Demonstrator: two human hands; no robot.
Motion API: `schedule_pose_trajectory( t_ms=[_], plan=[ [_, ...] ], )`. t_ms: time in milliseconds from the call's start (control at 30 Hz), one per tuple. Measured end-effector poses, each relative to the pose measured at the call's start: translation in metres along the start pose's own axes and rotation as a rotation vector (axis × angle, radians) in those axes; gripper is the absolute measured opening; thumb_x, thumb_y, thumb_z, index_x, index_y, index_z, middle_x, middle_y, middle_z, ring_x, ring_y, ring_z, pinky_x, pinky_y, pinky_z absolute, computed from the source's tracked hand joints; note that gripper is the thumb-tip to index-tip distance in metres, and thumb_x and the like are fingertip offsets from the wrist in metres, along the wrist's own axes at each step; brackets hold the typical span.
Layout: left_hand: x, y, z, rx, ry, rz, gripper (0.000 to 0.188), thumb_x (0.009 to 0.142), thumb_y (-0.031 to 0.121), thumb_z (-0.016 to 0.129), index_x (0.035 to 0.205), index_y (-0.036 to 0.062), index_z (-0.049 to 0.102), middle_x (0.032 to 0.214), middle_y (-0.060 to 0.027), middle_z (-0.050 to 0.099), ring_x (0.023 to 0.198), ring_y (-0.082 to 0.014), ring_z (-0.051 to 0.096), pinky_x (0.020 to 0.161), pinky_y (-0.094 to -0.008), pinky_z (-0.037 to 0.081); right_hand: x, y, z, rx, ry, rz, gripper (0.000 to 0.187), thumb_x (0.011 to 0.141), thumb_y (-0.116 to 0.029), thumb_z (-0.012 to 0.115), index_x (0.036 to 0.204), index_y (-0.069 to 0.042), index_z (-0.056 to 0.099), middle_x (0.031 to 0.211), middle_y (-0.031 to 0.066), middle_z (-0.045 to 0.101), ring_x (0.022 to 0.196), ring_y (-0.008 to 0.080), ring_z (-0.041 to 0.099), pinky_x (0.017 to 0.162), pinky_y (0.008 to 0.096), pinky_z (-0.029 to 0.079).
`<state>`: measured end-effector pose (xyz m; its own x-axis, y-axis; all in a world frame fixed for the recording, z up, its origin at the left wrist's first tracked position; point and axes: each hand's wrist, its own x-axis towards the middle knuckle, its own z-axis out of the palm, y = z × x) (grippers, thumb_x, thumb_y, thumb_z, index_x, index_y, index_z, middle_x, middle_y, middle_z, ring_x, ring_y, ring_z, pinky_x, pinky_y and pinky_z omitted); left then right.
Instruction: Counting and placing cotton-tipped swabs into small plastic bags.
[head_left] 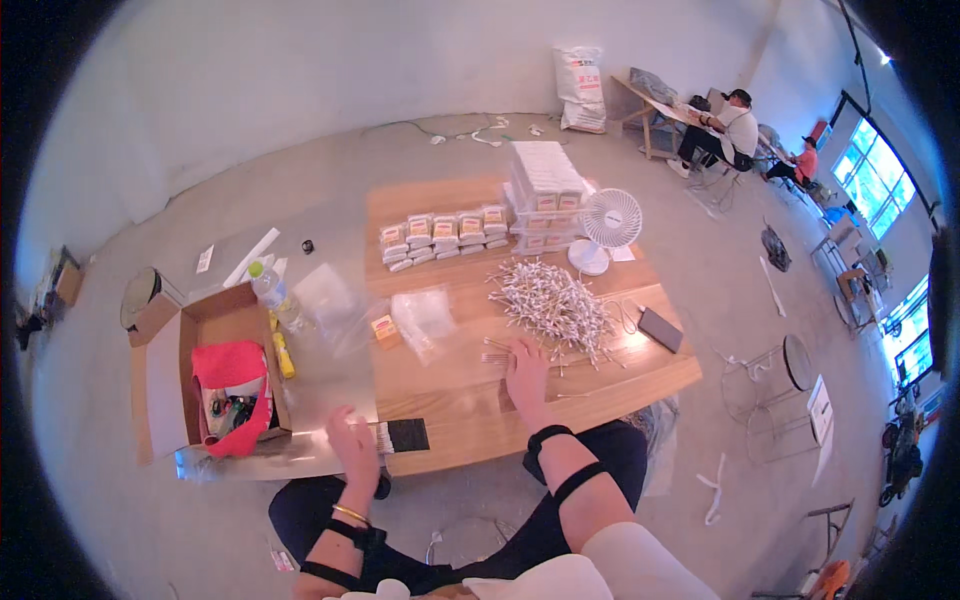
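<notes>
A loose heap of cotton swabs (555, 305) lies on the wooden table. My right hand (527, 378) is at the heap's near left edge, fingers bent down and together on a few cotton swabs (494, 357). My left hand (352, 445) is over the table's near left side, fingers curled; what is in them, if anything, is too small to make out. Beside it lie a black flat pad (408, 435) and a small row of pale sticks (383, 437). Clear plastic bags (422, 318) and a small orange-and-white packet (384, 330) lie between the hands and the filled packs (445, 232).
A stack of white packs (545, 180) stands at the back beside a white fan (610, 222). A dark phone-like block (660, 330) lies right. Left are an open cardboard box (225, 310) with a red cloth and a bottle (272, 287). Two people work at far tables.
</notes>
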<state>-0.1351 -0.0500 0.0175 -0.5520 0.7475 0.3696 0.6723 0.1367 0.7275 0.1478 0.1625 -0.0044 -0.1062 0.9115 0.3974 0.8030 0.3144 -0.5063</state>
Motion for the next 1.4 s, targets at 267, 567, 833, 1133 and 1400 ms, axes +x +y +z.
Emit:
schedule_pose_trajectory(
  t_ms=[267, 567, 833, 1133, 1400],
  plan=[
    [-0.027, 0.084, 0.057, 0.179, -0.473, 0.362, 0.078, 0.087, 0.025, 0.070, 0.151, -0.0045, 0.038, 0.157, -0.0292, 0.034, 0.151, -0.0483, 0.025, 0.125, -0.0592, 0.017, -0.032, -0.030, 0.022, 0.139, -0.055, 0.077, 0.011, 0.089, -0.014, 0.068, 0.098, -0.008, 0.071, 0.104, 0.0175, 0.061, 0.102, 0.0389, 0.060, 0.086, 0.0505, 0.049],
    [-0.028, 0.082, 0.102, 0.328, -0.628, 0.473, 0.081, 0.093, 0.032, 0.063, 0.158, -0.0053, 0.030, 0.165, -0.0228, 0.031, 0.158, -0.0367, 0.020, 0.128, -0.0576, 0.011, -0.062, -0.014, 0.010, 0.384, -0.133, 0.000, 0.024, 0.089, -0.007, 0.064, 0.113, -0.006, 0.067, 0.110, 0.0185, 0.064, 0.104, 0.0393, 0.060, 0.090, 0.0496, 0.049],
    [-0.023, 0.068, 0.101, 0.185, -0.619, 0.426, 0.061, 0.093, 0.009, 0.054, 0.152, -0.0027, 0.042, 0.162, -0.0202, 0.036, 0.155, -0.0349, 0.029, 0.128, -0.0526, 0.020, 0.025, 0.056, -0.056, -0.421, -0.186, -0.360, 0.031, 0.089, -0.012, 0.061, 0.119, -0.008, 0.067, 0.137, 0.0096, 0.057, 0.123, 0.0305, 0.052, 0.104, 0.0434, 0.044],
    [-0.030, 0.042, 0.111, 0.177, -0.673, 0.502, 0.064, 0.087, 0.006, 0.061, 0.148, -0.0053, 0.045, 0.161, -0.0211, 0.037, 0.153, -0.0387, 0.030, 0.128, -0.0521, 0.021, 0.038, 0.040, -0.018, -0.445, -0.289, -0.443, 0.014, 0.087, -0.019, 0.065, 0.099, -0.014, 0.071, 0.111, 0.0049, 0.065, 0.116, 0.0269, 0.056, 0.101, 0.0423, 0.044],
    [-0.039, 0.072, 0.096, 0.260, -0.550, 0.387, 0.087, 0.088, 0.023, 0.070, 0.158, -0.0060, 0.027, 0.165, -0.0273, 0.025, 0.156, -0.0444, 0.020, 0.128, -0.0560, 0.016, -0.031, -0.051, -0.002, 0.073, -0.427, -0.334, 0.023, 0.085, -0.022, 0.073, 0.105, -0.012, 0.071, 0.113, 0.0087, 0.065, 0.113, 0.0306, 0.059, 0.100, 0.0451, 0.046]
  ],
)
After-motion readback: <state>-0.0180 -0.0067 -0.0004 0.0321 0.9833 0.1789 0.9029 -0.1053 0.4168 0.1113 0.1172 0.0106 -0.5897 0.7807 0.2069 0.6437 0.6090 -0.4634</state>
